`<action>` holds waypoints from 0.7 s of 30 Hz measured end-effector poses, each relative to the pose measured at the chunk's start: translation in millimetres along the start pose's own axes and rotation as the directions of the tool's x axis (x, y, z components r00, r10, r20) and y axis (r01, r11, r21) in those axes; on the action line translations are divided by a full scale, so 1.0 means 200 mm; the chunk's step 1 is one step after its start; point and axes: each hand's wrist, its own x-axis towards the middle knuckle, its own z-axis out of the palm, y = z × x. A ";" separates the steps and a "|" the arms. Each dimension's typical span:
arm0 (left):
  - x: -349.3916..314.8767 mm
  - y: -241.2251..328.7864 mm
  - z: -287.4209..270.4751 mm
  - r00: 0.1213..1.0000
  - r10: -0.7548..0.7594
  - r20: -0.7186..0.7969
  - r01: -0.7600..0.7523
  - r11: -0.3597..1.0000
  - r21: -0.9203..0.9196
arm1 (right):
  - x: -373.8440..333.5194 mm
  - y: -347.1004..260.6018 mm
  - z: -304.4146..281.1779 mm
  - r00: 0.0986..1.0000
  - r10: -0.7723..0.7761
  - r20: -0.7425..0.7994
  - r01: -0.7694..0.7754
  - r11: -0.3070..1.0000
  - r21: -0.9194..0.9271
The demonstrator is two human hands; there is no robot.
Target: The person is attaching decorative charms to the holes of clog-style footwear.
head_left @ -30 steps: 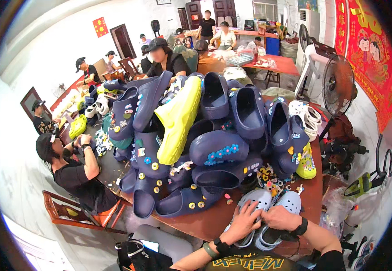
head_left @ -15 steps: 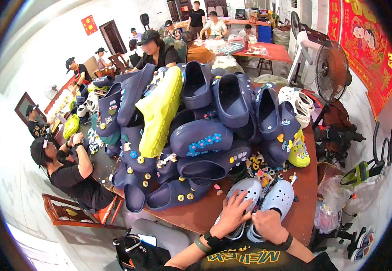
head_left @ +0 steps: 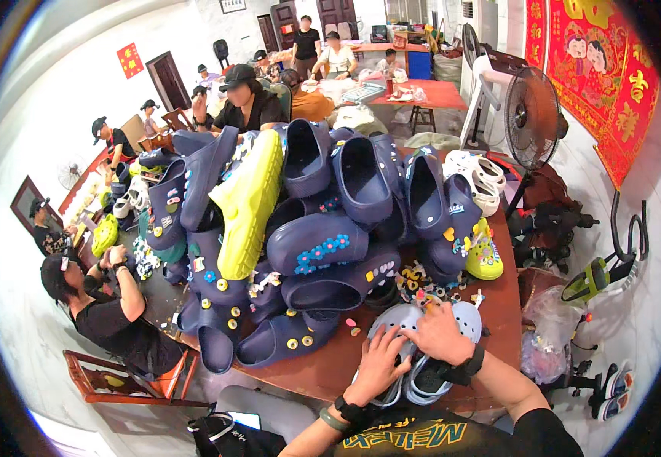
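A pair of pale blue clogs stands side by side close to me, the left clog (head_left: 399,314) and the right clog (head_left: 468,320) with toes pointing away. My left hand (head_left: 380,358) lies over the left clog with its fingers spread. My right hand (head_left: 439,333) reaches across the pair, thumb toward the left and fingers apart at the toes. Its fingertips are beside a heap of small colourful shoe charms (head_left: 416,283), and I see nothing held in them. Two loose pink and green charms (head_left: 352,327) lie on the red table (head_left: 330,362).
A tall pile of navy clogs (head_left: 317,247) with a lime clog (head_left: 250,206) on it fills the table ahead. White clogs (head_left: 475,181) sit behind at the right. A person (head_left: 110,320) sits left; others work farther back. A fan (head_left: 530,118) stands right.
My right hand has left the heel of the right clog, opened from a closed shape and moved forward to the toes. My left hand has shifted slightly back on the left clog.
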 end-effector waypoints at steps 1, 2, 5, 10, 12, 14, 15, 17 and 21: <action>0.00 0.00 0.00 1.000 -0.013 0.026 0.012 1.000 0.013 | -0.01 -0.01 0.01 0.992 -0.032 0.121 0.028 0.999 0.035; 0.00 0.00 -0.01 0.998 -0.025 0.053 0.023 0.999 0.026 | -0.02 -0.01 0.02 0.969 -0.067 0.239 0.052 0.996 0.072; 0.00 0.00 -0.01 0.999 -0.021 0.040 0.020 0.999 0.026 | -0.06 -0.04 0.03 0.959 -0.030 0.284 0.008 0.997 0.076; 0.02 0.00 -0.02 0.998 -0.029 0.062 0.029 1.000 0.010 | -0.10 -0.08 0.04 0.960 0.030 0.278 -0.057 0.994 0.091; 0.02 -0.01 -0.01 0.999 -0.002 0.053 0.002 1.000 0.011 | -0.08 -0.11 0.01 0.973 0.054 0.223 -0.073 0.994 0.076; 0.03 -0.01 -0.02 0.997 -0.020 0.069 0.018 0.999 0.027 | -0.07 -0.14 0.00 0.964 0.172 0.201 -0.185 0.981 0.048; 0.02 -0.03 0.00 0.998 -0.016 0.057 0.016 1.000 0.005 | -0.08 -0.15 0.01 0.974 0.214 0.073 -0.223 0.963 0.149; 0.00 -0.03 0.00 0.998 -0.026 0.055 0.027 1.000 -0.014 | -0.14 -0.14 0.03 0.989 0.135 0.061 -0.146 0.952 0.268; -0.03 -0.03 -0.01 0.993 -0.093 0.077 0.097 0.994 -0.047 | -0.17 -0.17 -0.09 0.996 -0.032 0.086 -0.013 0.880 0.474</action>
